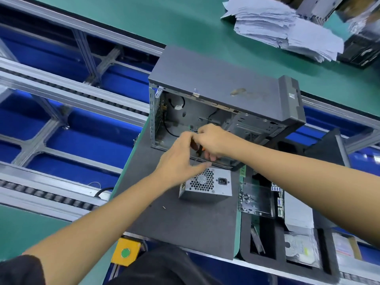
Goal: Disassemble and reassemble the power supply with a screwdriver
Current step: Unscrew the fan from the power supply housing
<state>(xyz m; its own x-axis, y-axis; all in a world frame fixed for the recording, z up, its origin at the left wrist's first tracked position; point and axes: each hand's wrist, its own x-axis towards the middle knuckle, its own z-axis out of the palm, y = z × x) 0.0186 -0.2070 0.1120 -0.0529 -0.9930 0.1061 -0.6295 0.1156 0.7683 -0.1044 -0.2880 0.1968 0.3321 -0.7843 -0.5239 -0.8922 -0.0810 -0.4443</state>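
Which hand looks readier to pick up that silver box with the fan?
Probably the left hand: it hovers right above the power supply with relaxed fingers. The right hand grips the screwdriver.

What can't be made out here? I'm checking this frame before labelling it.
- Screwdriver: head view, mostly hidden by the right hand and left hand; tip unseen.
- Power supply: left hand covers its top edge.
- Small item on the mat: too small to identify.
- Paper stack: blurred.

Power supply (206, 183) lies before computer case (222, 108).
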